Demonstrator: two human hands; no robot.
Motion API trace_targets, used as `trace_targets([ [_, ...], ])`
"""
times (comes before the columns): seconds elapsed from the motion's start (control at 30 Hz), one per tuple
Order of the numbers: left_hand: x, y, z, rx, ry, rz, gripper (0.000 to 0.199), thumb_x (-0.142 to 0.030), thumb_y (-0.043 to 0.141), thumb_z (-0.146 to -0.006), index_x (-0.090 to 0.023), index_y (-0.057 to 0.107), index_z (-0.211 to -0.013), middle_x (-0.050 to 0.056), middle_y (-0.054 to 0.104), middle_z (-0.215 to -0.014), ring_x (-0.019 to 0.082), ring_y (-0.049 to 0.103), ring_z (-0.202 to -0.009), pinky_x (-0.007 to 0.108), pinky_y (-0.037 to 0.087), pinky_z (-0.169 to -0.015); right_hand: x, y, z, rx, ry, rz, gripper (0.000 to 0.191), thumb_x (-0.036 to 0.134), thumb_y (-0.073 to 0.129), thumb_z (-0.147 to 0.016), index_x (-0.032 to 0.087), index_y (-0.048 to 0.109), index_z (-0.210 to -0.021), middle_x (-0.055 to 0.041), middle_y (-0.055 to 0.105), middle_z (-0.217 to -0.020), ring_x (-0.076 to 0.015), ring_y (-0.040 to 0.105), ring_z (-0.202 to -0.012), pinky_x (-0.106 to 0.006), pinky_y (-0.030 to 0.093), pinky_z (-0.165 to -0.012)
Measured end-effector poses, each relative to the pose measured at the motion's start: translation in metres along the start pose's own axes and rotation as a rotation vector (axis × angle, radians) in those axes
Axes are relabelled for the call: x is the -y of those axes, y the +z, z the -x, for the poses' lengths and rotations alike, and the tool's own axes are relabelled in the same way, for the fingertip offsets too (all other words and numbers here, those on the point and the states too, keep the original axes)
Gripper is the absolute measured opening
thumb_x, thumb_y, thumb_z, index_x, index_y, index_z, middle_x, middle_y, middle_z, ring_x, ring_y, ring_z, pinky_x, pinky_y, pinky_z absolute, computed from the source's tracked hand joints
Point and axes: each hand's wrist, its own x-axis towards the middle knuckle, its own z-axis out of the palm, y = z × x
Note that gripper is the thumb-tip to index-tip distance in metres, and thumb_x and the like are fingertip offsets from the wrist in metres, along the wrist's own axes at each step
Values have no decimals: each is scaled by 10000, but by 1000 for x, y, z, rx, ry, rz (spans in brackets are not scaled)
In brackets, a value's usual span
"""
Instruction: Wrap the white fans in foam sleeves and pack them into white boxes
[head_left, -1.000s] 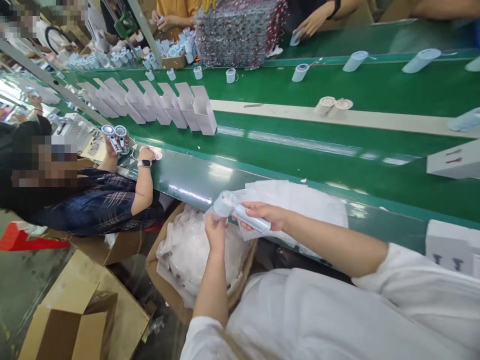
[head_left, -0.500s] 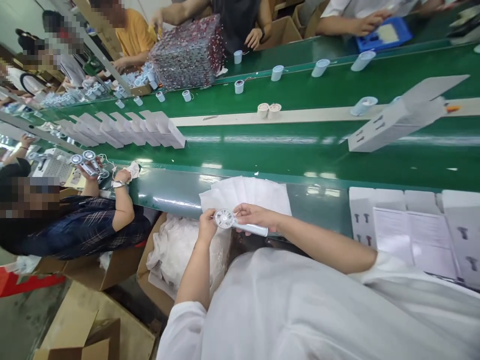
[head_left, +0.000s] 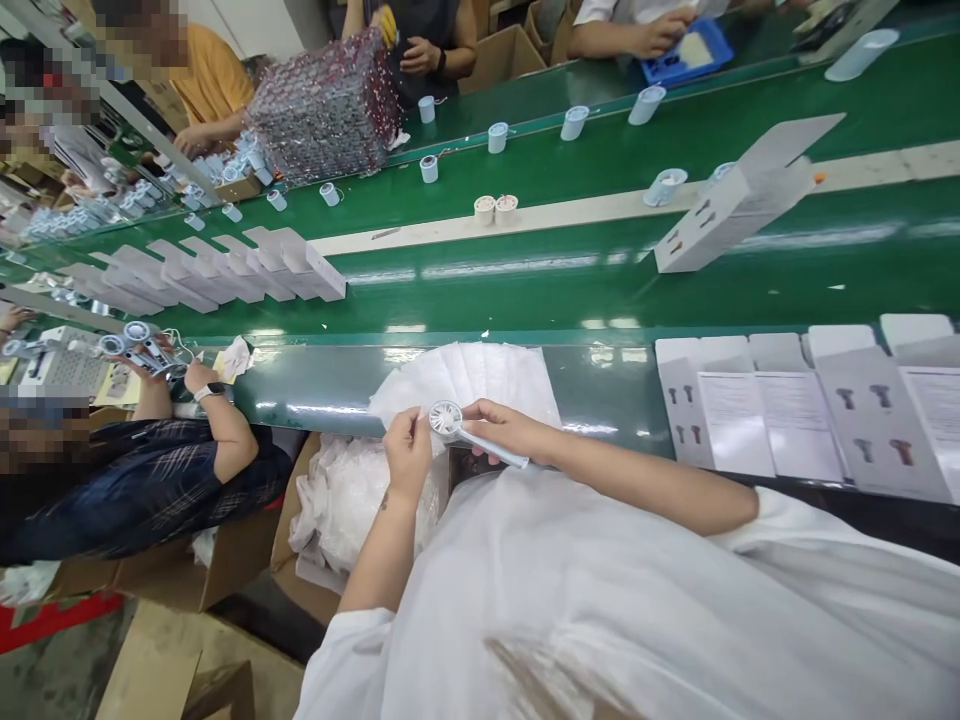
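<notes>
A pale handheld fan (head_left: 445,421) with a round caged head is held in front of my body, its handle slanting down to the right. My right hand (head_left: 511,430) is closed round the neck and upper handle, thumb and forefinger near the head. Beside the head's left rim, my left hand (head_left: 407,452) is closed with its fingertips pinched together; what they hold, if anything, I cannot make out. Just beyond both hands, a fanned-out stack of thin white sleeves (head_left: 480,368) lies on the bench.
White printed boxes (head_left: 870,400) with leaflets stand at the right; an open white box (head_left: 701,235) lies on the green conveyor (head_left: 525,280). More boxes (head_left: 292,265) line up at left. A carton of white bags (head_left: 341,500) is below my left arm. A co-worker (head_left: 165,460) holds fans at left.
The view has shifted, so the bench and boxes appear moved left. The fan's head has turned somewhat in my right hand, and my left fingers are bunched closer together beside its rim.
</notes>
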Motion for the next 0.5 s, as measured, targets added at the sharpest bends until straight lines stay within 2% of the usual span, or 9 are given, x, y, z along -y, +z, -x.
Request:
trace_targets([
  [0.1, -6, 11, -4, -1, 151, -93, 225, -345, 551, -881, -176, 689, -934, 51, 676, -832, 161, 610, -786, 283, 471, -781, -4, 2, 2, -73, -74, 44, 389, 383, 702, -798, 225, 561, -1125, -36, 665, -933, -91, 597, -640, -152, 489, -447],
  [0.17, -8, 13, -7, 67, 262, -159, 235, -326, 504, -910, -173, 675, -962, 64, 673, -838, 167, 613, -795, 294, 475, -785, -9, 2, 2, -123, -113, 30, 470, 311, 740, -761, 234, 549, -1184, -48, 650, -1061, -71, 581, -641, -141, 480, -461],
  [0.23, -8, 11, -10, 160, 395, -243, 221, -292, 495, -910, -172, 671, -972, 71, 656, -811, 177, 603, -792, 312, 474, -787, -12, 2, 2, -110, -71, -47, 532, 318, 726, -772, 242, 520, -1257, -60, 639, -1092, -79, 592, -641, -154, 484, -451],
  [0.3, -7, 7, -10, 204, 474, -304, 195, -268, 521, -884, -176, 677, -954, 76, 636, -808, 190, 591, -813, 335, 468, -808, -13, -1, 3, -36, -6, -138, 520, 367, 668, -822, 243, 500, -1298, -53, 649, -990, -105, 615, -637, -176, 489, -425],
  [0.37, -6, 3, -11, 183, 433, -267, 160, -275, 562, -850, -181, 678, -908, 97, 639, -908, 206, 588, -911, 358, 454, -865, -11, -4, 4, 29, 20, -183, 468, 371, 647, -837, 231, 526, -1267, -31, 642, -868, -119, 625, -625, -183, 491, -410],
  [0.43, -7, 2, -13, 159, 267, -114, 145, -306, 592, -827, -185, 664, -861, 99, 645, -995, 211, 591, -969, 349, 454, -881, -8, -8, 5, 87, 36, -209, 423, 356, 659, -827, 212, 553, -1210, -24, 641, -816, -127, 635, -615, -188, 497, -408],
  [0.5, -10, 4, -16, 156, 77, 32, 154, -333, 599, -822, -187, 645, -834, 70, 661, -917, 186, 611, -869, 305, 476, -804, -6, -9, 5, 136, 65, -260, 364, 357, 660, -823, 190, 567, -1133, -35, 654, -806, -140, 649, -615, -196, 504, -408],
])
